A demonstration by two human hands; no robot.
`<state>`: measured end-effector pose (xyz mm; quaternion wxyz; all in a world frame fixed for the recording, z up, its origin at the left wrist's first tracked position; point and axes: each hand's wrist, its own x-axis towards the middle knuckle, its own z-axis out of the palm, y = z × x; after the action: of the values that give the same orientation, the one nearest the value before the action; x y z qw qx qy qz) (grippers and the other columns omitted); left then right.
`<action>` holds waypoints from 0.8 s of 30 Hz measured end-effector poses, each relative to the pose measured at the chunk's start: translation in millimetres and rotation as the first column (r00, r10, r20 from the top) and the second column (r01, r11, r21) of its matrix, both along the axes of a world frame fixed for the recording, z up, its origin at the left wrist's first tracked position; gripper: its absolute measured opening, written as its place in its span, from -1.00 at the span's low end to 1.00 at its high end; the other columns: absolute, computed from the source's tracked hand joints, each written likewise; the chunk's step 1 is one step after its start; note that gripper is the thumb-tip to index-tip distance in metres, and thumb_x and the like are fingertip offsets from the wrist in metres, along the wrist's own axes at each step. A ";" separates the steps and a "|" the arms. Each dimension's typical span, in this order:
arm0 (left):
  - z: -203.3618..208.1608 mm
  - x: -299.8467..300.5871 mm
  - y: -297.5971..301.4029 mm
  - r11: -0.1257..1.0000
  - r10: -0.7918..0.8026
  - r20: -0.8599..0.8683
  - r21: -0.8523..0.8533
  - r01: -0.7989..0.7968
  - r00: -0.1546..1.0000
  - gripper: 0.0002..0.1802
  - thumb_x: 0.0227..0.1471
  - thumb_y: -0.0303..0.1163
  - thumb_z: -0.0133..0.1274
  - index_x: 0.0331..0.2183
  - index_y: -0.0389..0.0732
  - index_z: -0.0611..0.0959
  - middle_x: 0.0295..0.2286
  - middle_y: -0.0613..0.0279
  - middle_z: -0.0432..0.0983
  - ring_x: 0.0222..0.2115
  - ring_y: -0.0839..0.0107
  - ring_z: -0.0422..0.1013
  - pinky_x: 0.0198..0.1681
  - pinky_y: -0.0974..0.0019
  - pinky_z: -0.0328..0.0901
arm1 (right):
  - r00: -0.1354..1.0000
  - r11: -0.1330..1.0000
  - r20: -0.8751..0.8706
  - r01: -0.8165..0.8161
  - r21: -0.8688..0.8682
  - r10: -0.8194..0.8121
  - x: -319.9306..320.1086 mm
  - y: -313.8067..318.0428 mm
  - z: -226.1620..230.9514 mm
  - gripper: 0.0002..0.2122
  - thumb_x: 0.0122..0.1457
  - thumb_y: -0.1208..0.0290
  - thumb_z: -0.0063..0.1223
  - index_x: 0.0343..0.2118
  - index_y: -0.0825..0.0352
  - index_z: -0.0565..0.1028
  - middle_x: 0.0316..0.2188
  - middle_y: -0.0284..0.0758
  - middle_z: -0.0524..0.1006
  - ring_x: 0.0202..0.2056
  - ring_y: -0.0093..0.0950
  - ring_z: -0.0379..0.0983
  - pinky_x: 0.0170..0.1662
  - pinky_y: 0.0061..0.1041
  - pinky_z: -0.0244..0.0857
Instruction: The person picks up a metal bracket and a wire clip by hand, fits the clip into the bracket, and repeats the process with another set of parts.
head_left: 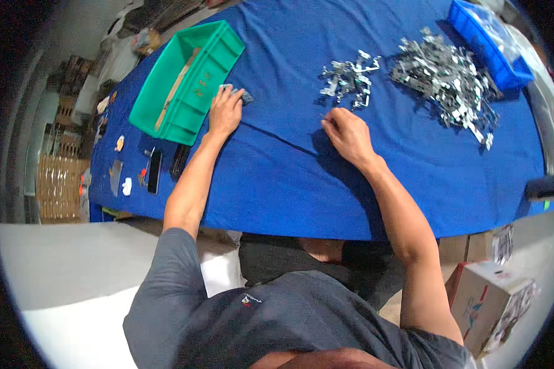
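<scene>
Green bin (166, 67): stands on the blue-covered tabletop (277, 190); the brownish bits (198, 93) showing in it are too tiny to identify.
Left hand (226, 112): just beside the green bin's right wall, fingers over grey metal pieces (246, 97); I cannot tell whether its grip is clasping them or only resting there. A careless sideways sweep could scatter them.
Right hand (349, 134): well to the right of the green bin, grip curled with thumb and fingertips close together; whether anything is pinched there cannot be made out. If something is, a slack pinch could lose it unnoticed.
Small metal cluster (349, 80): right of the green bin; its bent parts overlap, so lifting one could drag out hooked neighbours.
Large metal heap (443, 80): farther right of the green bin, loosely piled; a tug on a tangled part could spill it toward the cluster and mix the two.
Dark crease (277, 138): runs rightward from near the green bin; pieces slid across it could snag if it is a raised fold.
Phone (155, 171): nearer the person than the green bin; a wide elbow swing could nudge it.
</scene>
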<state>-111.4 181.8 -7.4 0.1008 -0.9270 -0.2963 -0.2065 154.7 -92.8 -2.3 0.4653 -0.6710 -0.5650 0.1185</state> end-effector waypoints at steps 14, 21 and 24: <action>183.4 105.2 -209.8 0.656 -0.391 0.474 -0.457 0.600 0.789 -0.64 0.03 -0.70 0.02 -0.09 -0.31 0.65 -0.19 0.08 0.63 -0.17 0.35 0.54 -0.01 0.38 0.37 | 0.997 0.998 0.079 -0.010 -0.056 0.014 5.9 -9.5 -7.2 -0.79 0.19 0.23 0.05 -0.38 0.29 0.45 -0.42 -0.15 0.51 -0.35 -0.06 0.50 -0.31 -0.08 0.38; 268.1 85.1 -338.6 0.373 -0.675 0.431 -0.500 0.782 0.598 -0.61 -0.37 -0.27 0.18 -0.34 -0.11 0.67 -0.43 0.21 0.61 -0.42 0.34 0.56 -0.46 0.26 0.43 | 0.995 0.999 0.098 -0.008 0.047 0.003 -1.8 8.7 -9.9 -0.78 0.16 0.24 0.12 -0.39 0.32 0.49 -0.48 -0.16 0.51 -0.40 -0.12 0.50 -0.33 -0.18 0.37; 258.3 68.7 -343.2 0.291 -0.687 0.504 -0.468 0.834 0.523 -0.63 -0.31 -0.27 0.16 -0.31 -0.09 0.68 -0.45 0.23 0.61 -0.46 0.35 0.55 -0.49 0.26 0.43 | 0.993 1.000 0.114 -0.017 0.021 0.014 2.6 12.0 -12.4 -0.77 0.17 0.18 0.06 -0.38 0.28 0.52 -0.40 -0.14 0.56 -0.33 -0.07 0.53 -0.28 -0.08 0.41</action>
<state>-42.7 -161.5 250.9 -0.3784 -0.8948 0.1225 -0.2029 157.4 -80.8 -14.7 0.4388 -0.6671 -0.5970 0.0773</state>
